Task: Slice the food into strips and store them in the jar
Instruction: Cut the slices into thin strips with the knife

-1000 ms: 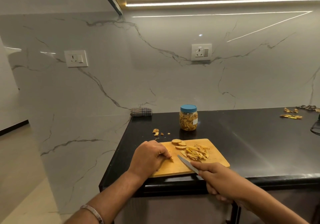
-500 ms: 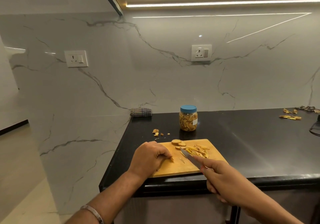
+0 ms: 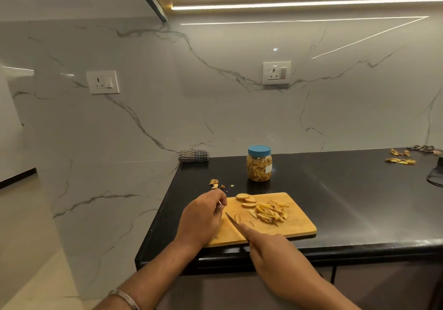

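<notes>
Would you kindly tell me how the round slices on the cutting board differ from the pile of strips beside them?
The round slices are broad, uncut discs; the strips are thin sticks. The slices are few and overlapping; the strips form a larger heap. Both are yellowish food lying on the wooden cutting board.

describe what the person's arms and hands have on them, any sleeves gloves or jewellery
Both hands, left and right, are bare, with no gloves or rings visible. Both forearms are uncovered, no sleeves in view. The left wrist wears a thin silver-coloured metal bangle. Nothing shows on the right wrist.
</notes>
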